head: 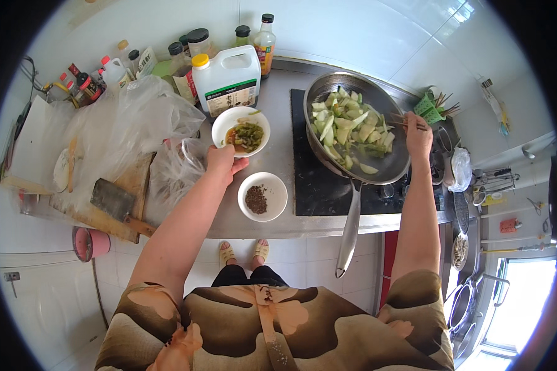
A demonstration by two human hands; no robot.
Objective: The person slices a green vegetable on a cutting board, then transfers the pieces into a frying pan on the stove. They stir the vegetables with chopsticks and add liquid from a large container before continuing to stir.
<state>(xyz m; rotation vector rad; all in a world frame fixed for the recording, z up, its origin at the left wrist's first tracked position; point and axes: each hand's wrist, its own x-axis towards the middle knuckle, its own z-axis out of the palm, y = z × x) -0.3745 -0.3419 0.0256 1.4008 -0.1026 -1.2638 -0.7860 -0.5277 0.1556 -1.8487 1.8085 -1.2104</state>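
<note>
My left hand (225, 162) grips the near rim of a white bowl (219, 121) that holds chopped green pieces in brown liquid. Just below it on the steel counter stands a second white bowl (279, 197) with dark brown granules (256, 200) inside. My right hand (418, 134) is closed on wooden chopsticks (398, 121) at the right rim of a frying pan (390, 174). Sliced pale green vegetables (348, 123) lie in the pan, whose metal handle (351, 229) points toward me. The pan is over a black cooktop (315, 199).
Behind the held bowl stands a white jug with a yellow cap (232, 69), beside a sauce bottle (264, 44). Plastic bags (134, 116), a cleaver (113, 199) and a wooden cutting board (141, 185) lie at left. A green utensil basket (428, 110) is at the back right.
</note>
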